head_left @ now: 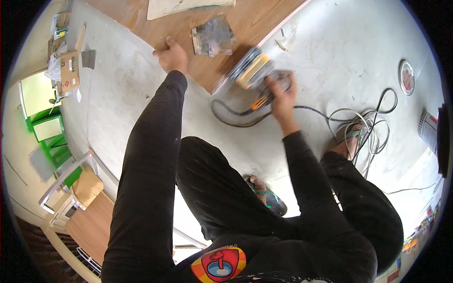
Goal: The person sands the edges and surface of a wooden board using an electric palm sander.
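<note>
A wooden board (137, 21) with brown grain extends away from me, one corner pointing toward me. My left hand (173, 58) is closed over its left edge, thumb on top and the other fingers partly hidden. In my right hand (283, 96) is a yellow and grey electric sander (254, 70), tilted at the board's right edge near the corner and slightly blurred. Whether its pad touches the wood, I cannot tell. A dark patch lies beside it on the board. Between my hands sits a worn, smudged grey square sheet (213, 37).
The sander's dark cord (231, 123) loops over the pale floor to a tangle of cable (373, 125) around my right foot. A round lid (406, 77) and a tin (427, 125) are at right. Cardboard boxes (70, 70) and a chair (92, 212) stand left.
</note>
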